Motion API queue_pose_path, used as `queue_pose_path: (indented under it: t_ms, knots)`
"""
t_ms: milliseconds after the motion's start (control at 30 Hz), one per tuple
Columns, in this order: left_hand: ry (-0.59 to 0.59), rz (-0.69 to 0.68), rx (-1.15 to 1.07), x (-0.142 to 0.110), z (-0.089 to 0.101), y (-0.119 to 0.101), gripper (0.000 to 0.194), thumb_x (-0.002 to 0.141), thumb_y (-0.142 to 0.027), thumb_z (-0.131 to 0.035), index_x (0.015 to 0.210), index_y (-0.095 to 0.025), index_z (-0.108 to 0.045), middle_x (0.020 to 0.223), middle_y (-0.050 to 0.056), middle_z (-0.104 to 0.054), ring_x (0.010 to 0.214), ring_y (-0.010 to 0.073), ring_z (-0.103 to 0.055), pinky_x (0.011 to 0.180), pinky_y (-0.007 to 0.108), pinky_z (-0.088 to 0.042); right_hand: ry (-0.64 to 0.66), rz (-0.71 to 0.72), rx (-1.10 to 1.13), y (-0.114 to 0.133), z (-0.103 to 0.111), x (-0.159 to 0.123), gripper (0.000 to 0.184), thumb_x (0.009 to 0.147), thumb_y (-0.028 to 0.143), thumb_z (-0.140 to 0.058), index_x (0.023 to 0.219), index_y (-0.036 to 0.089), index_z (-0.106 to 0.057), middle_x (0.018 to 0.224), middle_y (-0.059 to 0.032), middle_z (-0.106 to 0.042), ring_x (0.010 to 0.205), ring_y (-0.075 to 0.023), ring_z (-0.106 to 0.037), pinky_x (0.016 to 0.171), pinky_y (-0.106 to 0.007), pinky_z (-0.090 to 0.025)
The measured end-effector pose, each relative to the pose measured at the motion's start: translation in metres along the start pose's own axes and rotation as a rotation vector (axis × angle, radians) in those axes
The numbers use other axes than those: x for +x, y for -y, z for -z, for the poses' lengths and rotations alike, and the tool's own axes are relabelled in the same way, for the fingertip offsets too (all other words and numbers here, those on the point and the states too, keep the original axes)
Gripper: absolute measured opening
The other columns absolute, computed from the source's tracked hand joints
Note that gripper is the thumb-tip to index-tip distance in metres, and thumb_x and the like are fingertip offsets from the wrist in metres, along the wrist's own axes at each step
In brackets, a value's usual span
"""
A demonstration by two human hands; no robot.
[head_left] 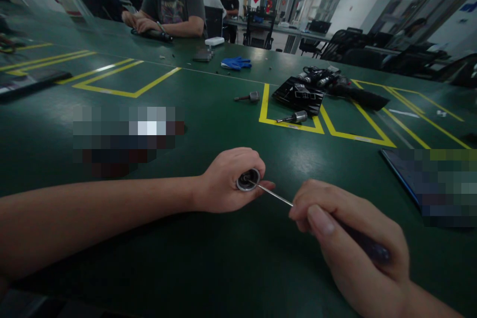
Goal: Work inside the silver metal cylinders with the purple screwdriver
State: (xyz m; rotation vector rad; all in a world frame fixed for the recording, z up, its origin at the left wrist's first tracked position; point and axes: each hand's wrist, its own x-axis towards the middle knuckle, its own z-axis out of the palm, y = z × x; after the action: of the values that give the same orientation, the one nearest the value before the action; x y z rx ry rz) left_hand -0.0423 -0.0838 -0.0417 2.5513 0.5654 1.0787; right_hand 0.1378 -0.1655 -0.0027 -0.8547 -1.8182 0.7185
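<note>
My left hand [223, 181] is closed around a hollow metal cylinder [243, 188], whose round open end is turned towards me. Dark inner parts show inside its rim, too small to make out. In my right hand [357, 228] is a screwdriver [276, 195] with a thin shiny shaft; its dark handle lies in the palm, partly hidden by the fingers. The shaft points left into the open end of the cylinder, and its tip is hard to see there. Both hands are just above the green table.
Two metal parts with thin stems, one [253, 97] beyond my hands and another [299, 117] inside yellow tape [286, 125], lie near a black bag [298, 95]. Blue gloves [236, 63] lie farther back. A phone-like device [406, 179] is at right. A person [173, 5] sits across the green table [208, 268].
</note>
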Motion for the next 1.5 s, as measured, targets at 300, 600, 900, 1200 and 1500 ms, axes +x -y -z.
queue_pose_path:
  t_ms: [300,600,900,1200,1500]
  knots:
    - [0.015,-0.005,-0.006,0.001,-0.001,0.0,0.02,0.079,-0.023,-0.063,0.07,-0.015,-0.048,0.063,-0.002,-0.05,0.058,0.0099,-0.045,0.055,0.022,-0.037,0.037,-0.049,-0.029,-0.001,-0.002,0.001,0.01,0.082,0.012,-0.052,0.078,0.017,-0.059,0.061,0.0018,-0.054,0.054,-0.0087,-0.052,0.049,-0.021,-0.042]
    - [0.015,0.006,-0.018,0.004,-0.002,-0.004,0.019,0.083,-0.028,-0.054,0.07,-0.016,-0.048,0.063,-0.001,-0.051,0.057,0.0108,-0.046,0.054,0.023,-0.039,-0.05,-0.091,-0.042,0.002,-0.003,0.0,0.009,0.079,0.013,-0.062,0.081,0.022,-0.058,0.065,0.0059,-0.058,0.052,-0.0062,-0.052,0.049,-0.017,-0.044]
    - [-0.073,0.112,-0.168,0.014,0.004,-0.033,0.019,0.077,-0.025,-0.064,0.069,-0.014,-0.05,0.06,-0.003,-0.05,0.053,0.0078,-0.045,0.049,0.019,-0.037,-0.139,0.021,0.047,0.011,0.001,0.004,0.013,0.086,0.013,-0.057,0.093,0.023,-0.062,0.078,0.0028,-0.06,0.068,-0.009,-0.056,0.057,-0.021,-0.046]
    - [-0.057,0.099,-0.188,0.009,0.005,-0.041,0.02,0.079,-0.03,-0.057,0.07,-0.015,-0.05,0.062,-0.001,-0.052,0.054,0.0098,-0.047,0.05,0.021,-0.038,-0.114,0.098,0.04,0.024,-0.004,0.005,0.013,0.085,0.011,-0.056,0.093,0.02,-0.06,0.072,0.0017,-0.056,0.068,-0.0132,-0.056,0.059,-0.029,-0.043]
    - [-0.053,0.125,-0.253,0.006,0.006,-0.041,0.026,0.078,-0.026,-0.058,0.061,-0.016,-0.042,0.058,-0.004,-0.044,0.053,0.0086,-0.043,0.048,0.019,-0.035,-0.074,0.169,-0.02,0.027,-0.004,0.012,0.004,0.085,0.013,-0.058,0.088,0.016,-0.058,0.069,0.0025,-0.053,0.066,-0.0101,-0.053,0.055,-0.025,-0.042]
